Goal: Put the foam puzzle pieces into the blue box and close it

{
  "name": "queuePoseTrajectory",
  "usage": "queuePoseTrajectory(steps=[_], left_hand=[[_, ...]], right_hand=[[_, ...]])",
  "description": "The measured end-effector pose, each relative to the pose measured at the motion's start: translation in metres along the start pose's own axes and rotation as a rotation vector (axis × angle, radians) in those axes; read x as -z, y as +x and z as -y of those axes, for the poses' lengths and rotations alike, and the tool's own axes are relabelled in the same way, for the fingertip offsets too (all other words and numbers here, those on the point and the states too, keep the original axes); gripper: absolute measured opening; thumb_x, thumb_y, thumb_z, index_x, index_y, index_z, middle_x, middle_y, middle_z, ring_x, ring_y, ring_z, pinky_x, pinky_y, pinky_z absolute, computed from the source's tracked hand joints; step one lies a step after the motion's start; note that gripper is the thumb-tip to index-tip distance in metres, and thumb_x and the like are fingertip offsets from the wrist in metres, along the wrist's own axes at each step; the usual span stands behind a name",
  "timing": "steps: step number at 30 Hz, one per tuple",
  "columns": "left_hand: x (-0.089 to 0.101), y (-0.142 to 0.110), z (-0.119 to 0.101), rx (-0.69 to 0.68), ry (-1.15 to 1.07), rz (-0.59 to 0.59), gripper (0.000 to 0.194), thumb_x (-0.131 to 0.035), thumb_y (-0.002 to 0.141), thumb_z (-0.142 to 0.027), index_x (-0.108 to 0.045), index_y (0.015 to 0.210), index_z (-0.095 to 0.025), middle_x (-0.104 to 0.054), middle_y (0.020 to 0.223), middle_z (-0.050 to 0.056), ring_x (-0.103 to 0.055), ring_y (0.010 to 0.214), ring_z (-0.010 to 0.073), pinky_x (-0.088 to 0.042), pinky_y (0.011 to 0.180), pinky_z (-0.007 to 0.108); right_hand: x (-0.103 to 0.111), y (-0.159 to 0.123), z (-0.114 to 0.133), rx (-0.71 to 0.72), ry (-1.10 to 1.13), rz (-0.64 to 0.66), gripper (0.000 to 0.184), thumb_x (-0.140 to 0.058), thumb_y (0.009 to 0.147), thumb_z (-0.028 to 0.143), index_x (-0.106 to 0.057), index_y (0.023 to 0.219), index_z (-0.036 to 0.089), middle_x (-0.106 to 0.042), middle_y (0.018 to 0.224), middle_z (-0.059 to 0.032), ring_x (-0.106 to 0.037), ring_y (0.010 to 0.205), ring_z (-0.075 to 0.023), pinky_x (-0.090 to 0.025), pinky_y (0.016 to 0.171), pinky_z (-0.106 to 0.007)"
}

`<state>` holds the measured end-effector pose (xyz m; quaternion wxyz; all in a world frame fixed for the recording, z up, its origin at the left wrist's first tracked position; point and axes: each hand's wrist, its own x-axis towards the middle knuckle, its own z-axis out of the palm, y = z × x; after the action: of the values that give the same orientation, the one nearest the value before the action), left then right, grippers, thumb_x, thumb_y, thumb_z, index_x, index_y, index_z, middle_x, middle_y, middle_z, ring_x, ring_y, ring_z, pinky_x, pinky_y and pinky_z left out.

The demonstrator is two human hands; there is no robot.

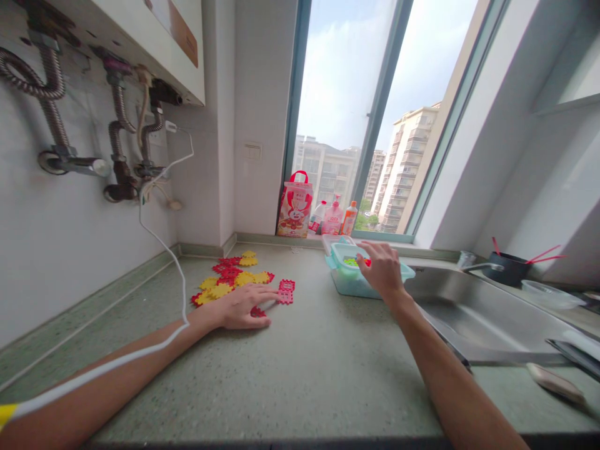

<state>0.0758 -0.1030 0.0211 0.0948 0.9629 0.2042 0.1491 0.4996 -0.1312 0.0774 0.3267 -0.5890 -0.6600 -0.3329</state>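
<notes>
My left hand [246, 305] lies low over the counter, fingers stretched and apart, a fingertip at the edge of the lower of two joined red square interlocking pieces [287, 285]. Another red piece [257, 311] shows partly beneath this hand, between thumb and fingers. Behind it spreads a loose pile of red toothed pieces [228, 273] and yellow toothed pieces [217, 290]. Over a light teal plastic box [354, 286] hovers my right hand [380, 265], thumb and fingers apart, with nothing visible in them. Green pieces [350, 262] and some red show inside the box, partly covered by that hand.
A steel sink [487, 319] is at the right, with a black pot [505, 270] beyond it. A bag [295, 209] and several bottles [332, 219] stand by the window. A white cable [180, 275] crosses above my left forearm. Pipes [119, 112] line the left wall.
</notes>
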Motion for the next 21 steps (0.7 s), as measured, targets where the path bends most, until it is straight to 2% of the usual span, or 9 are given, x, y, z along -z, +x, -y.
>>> queuePoseTrajectory(steps=[3,6,9,12,17,19,21], left_hand=[[0.000,0.001,-0.001,-0.014,-0.006,-0.003,0.051,-0.071,0.091,-0.039,-0.065,0.140,-0.030,-0.062,0.151,0.008,-0.057,0.139,0.0314,-0.039,0.120,0.045],[0.000,0.002,-0.002,-0.039,-0.001,-0.003,0.040,-0.071,0.091,-0.035,-0.069,0.130,-0.029,-0.068,0.143,0.008,-0.060,0.134,0.0298,-0.041,0.118,0.043],[0.000,0.002,-0.005,-0.053,-0.001,-0.010,0.030,-0.068,0.092,-0.033,-0.070,0.122,-0.027,-0.070,0.138,0.008,-0.061,0.131,0.0271,-0.040,0.118,0.040],[0.002,0.001,-0.008,-0.024,-0.004,-0.016,0.024,-0.063,0.097,-0.032,-0.070,0.119,-0.027,-0.070,0.135,0.008,-0.062,0.127,0.0255,-0.043,0.114,0.039],[0.000,0.003,-0.006,0.004,0.042,-0.040,0.030,-0.062,0.101,-0.039,-0.068,0.128,-0.026,-0.071,0.132,0.010,-0.063,0.126,0.0265,-0.045,0.111,0.040],[-0.004,0.004,-0.003,0.040,0.125,-0.099,0.034,-0.066,0.100,-0.045,-0.068,0.127,-0.025,-0.071,0.130,0.010,-0.063,0.124,0.0285,-0.045,0.109,0.042],[-0.008,0.006,0.002,0.106,0.207,-0.161,0.035,-0.071,0.096,-0.051,-0.070,0.118,-0.023,-0.073,0.122,0.010,-0.066,0.114,0.0291,-0.047,0.101,0.041]], right_hand=[[-0.015,-0.010,0.043,0.272,0.186,0.055,0.029,-0.054,0.102,0.025,-0.075,0.123,0.025,-0.071,0.137,-0.0095,-0.061,0.124,-0.0314,-0.045,0.108,-0.050],[-0.039,-0.028,0.081,0.462,0.341,0.235,0.033,-0.060,0.102,0.031,-0.071,0.133,0.026,-0.067,0.144,-0.0109,-0.061,0.127,-0.0312,-0.047,0.110,-0.052],[-0.063,-0.045,0.099,0.476,0.422,0.413,0.045,-0.063,0.102,0.040,-0.065,0.144,0.024,-0.056,0.157,-0.0175,-0.060,0.135,-0.0342,-0.048,0.112,-0.055],[-0.075,-0.051,0.099,0.437,0.471,0.518,0.046,-0.060,0.104,0.044,-0.063,0.147,0.026,-0.051,0.160,-0.0184,-0.059,0.139,-0.0346,-0.048,0.114,-0.057],[-0.067,-0.049,0.098,0.471,0.570,0.589,0.045,-0.058,0.105,0.037,-0.061,0.150,0.031,-0.051,0.162,-0.0159,-0.056,0.143,-0.0329,-0.047,0.117,-0.055],[-0.062,-0.048,0.103,0.476,0.618,0.618,0.040,-0.062,0.103,0.034,-0.067,0.142,0.027,-0.054,0.159,-0.0169,-0.057,0.143,-0.0321,-0.047,0.118,-0.052],[-0.059,-0.048,0.109,0.462,0.668,0.618,0.031,-0.068,0.099,0.033,-0.073,0.127,0.021,-0.059,0.154,-0.0180,-0.058,0.141,-0.0313,-0.048,0.117,-0.049]])
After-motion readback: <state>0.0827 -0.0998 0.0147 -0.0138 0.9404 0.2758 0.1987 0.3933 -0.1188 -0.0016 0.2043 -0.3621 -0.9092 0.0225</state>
